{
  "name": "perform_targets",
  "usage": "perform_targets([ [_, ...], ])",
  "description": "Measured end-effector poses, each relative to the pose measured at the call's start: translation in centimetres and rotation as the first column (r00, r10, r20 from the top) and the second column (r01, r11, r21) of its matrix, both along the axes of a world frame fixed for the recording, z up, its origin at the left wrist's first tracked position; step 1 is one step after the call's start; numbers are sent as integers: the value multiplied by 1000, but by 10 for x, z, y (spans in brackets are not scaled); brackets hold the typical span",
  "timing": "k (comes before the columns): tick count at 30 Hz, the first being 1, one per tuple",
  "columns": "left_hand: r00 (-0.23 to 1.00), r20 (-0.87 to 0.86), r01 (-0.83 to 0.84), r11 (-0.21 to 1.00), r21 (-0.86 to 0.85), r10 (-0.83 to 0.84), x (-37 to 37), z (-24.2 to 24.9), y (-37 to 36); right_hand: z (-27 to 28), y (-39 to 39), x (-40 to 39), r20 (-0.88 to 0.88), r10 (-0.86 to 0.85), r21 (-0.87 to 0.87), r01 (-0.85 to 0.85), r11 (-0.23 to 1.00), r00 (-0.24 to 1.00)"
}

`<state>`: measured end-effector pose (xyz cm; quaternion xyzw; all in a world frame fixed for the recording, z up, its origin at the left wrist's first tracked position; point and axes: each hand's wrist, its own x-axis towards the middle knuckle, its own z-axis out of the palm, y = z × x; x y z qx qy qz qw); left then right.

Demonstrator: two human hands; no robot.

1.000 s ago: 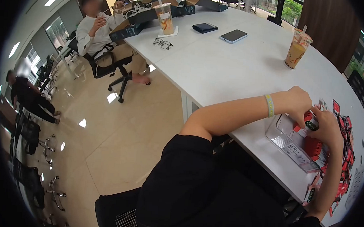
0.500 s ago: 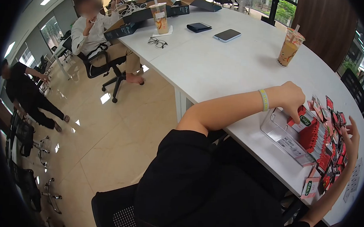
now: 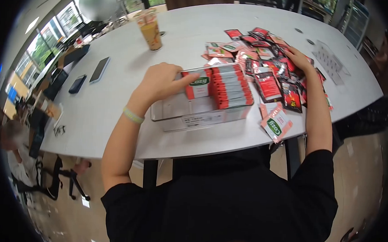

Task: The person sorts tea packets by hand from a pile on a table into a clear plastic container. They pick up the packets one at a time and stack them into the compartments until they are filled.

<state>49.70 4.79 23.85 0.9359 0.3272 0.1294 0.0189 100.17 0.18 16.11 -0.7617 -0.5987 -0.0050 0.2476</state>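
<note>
- White table in an open office carries everything I work on; an iced drink cup stands farther back.
- Packing seems to be the step in hand: my left hand presses the row of red sachets upright in the clear tray, fingers curled, clasping nothing.
- My right hand lies flat and open on the loose sachets just beside the tray, holding none yet.
- Next I judge it must pinch one packet.

"Cozy" legible on front sachet in clear box, again on loose sachet lower right.
</note>
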Motion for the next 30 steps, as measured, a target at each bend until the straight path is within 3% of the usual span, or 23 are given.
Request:
perform_targets([
  [5, 996, -16, -85, 990, -111, 84, 2, 1, -2, 2, -4, -8, 67, -52, 178, 40, 983, 996],
  [10, 995, -47, -92, 988, -122, 87, 2, 5, -3, 2, -4, -14, 98, -107, 186, 88, 979, 989],
  [14, 998, 9, -62, 998, 21, 62, 2, 3, 4, 9, -4, -25, 66, -37, 251, 20, 968, 997],
  [16, 994, -47, -105, 991, -78, 102, 2, 2, -1, 4, -2, -17, 134, -38, 135, 20, 991, 990],
  [18, 996, -14, -86, 994, -69, 85, 0, -4, -3, 10, -7, -31, 182, -237, 87, 225, 970, 954],
  [20, 999, 23, -26, 996, 89, 24, 1, -4, 1, 14, -5, -30, 245, -331, 1, 341, 940, 911],
  [22, 996, 23, -83, 997, -9, 83, 1, -1, 5, 6, 1, -22, 267, -414, 36, 420, 907, 870],
  [27, 998, 30, -58, 997, 42, 56, 2, 3, 7, 22, 1, -32, 366, -465, -37, 512, 858, 806],
  [30, 999, 1, -43, 999, 17, 43, -1, -11, -3, 4, -11, -39, 363, -492, -93, 556, 826, 791],
])
